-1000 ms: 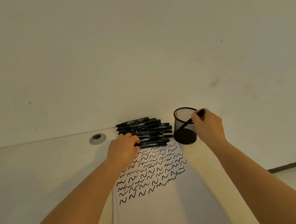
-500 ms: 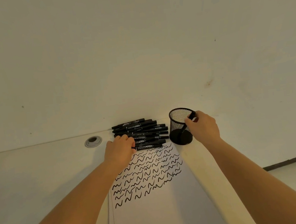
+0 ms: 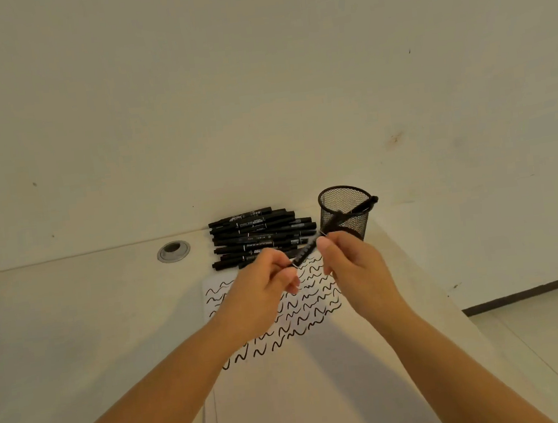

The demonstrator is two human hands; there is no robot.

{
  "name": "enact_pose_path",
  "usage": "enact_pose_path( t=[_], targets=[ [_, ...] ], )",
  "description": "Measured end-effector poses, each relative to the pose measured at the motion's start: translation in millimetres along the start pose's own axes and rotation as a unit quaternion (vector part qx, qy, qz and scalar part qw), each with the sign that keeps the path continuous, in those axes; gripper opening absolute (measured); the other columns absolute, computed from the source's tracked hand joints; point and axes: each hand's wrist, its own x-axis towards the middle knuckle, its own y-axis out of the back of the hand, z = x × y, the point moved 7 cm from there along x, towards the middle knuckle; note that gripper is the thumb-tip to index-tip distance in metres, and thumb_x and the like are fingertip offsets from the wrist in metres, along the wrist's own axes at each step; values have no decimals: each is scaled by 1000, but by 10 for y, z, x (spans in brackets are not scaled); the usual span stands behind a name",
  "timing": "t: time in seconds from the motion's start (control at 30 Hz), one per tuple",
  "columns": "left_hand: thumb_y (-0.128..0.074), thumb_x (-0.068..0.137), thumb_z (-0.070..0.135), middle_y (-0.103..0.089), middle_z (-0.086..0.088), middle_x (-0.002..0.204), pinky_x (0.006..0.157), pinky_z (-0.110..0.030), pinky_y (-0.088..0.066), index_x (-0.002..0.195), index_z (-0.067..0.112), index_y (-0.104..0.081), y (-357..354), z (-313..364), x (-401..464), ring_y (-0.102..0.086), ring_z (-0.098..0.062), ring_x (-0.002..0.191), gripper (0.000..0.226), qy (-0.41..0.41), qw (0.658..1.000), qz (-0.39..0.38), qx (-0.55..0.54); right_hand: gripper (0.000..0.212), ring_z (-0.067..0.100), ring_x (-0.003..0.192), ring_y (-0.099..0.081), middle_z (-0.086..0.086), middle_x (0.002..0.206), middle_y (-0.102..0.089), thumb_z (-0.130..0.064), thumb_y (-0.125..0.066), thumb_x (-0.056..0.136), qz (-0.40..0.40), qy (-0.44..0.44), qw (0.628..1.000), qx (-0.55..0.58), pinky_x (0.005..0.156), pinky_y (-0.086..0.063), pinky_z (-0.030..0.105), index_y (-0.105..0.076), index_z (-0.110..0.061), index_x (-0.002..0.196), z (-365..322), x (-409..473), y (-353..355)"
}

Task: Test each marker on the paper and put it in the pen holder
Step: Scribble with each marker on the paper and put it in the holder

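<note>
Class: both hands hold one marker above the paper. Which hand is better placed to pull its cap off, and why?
Right hand: it pinches the marker at its upper end, while the left hand grips the lower end. Which end carries the cap is unclear.

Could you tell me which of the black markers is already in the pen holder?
The marker leaning inside the mesh pen holder, its end poking over the rim.

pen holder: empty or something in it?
Not empty. One black marker leans inside the black mesh pen holder, its end poking over the right rim.
</note>
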Motion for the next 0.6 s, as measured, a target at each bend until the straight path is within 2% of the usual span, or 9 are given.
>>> enact_pose_path(
  t=[0.13, 0.27, 0.4, 0.5, 0.6],
  targets=[
    [-48, 92, 27, -65, 13, 76, 71, -12, -44, 84, 36, -50, -96, -75, -161, -61, 7, 72, 12, 9, 1000, -22, -5, 25, 1, 44, -42, -7, 54, -52, -28, -46, 94, -14, -48, 998, 39, 44, -34, 14, -66, -22, 79, 69, -101, -84],
    [-43, 94, 29, -59, 12, 64, 58, -7, -40, 77, 35, -55, -144, -76, -242, -55, 6, 61, 22, 0, 999, -41, 30, 29, 4, 41, -42, -5, 51, -49, -27, -43, 96, -21, -89, 991, 98, 42, -37, 17, -65, -18, 80, 88, -183, -136],
    [-43, 93, 32, -58, 13, 62, 59, -15, -44, 72, 35, -53, -110, 43, -254, -56, 0, 59, 23, -32, 995, -17, 97, 30, 3, 42, -42, -9, 43, -49, -29, -45, 95, -37, -86, 993, 69, 48, -38, 26, -62, -18, 73, 107, -247, -212],
    [-44, 91, 39, -58, 12, 64, 57, -27, -45, 81, 30, -57, -53, 92, -311, -55, -7, 60, 19, -63, 982, 46, 174, 33, 5, 41, -41, -7, 43, -47, -33, -47, 93, 30, -138, 985, 104, 45, -35, 25, -60, -19, 66, 243, -274, -222],
    [-40, 90, 48, -51, 16, 66, 53, -20, -34, 88, 29, -56, -40, -30, -421, -47, -4, 59, 25, -80, 952, 91, 281, 34, 10, 43, -35, -1, 52, -39, -33, -44, 94, 172, -229, 941, 180, 39, -32, 20, -57, -17, 67, 506, -188, 147]
  ],
)
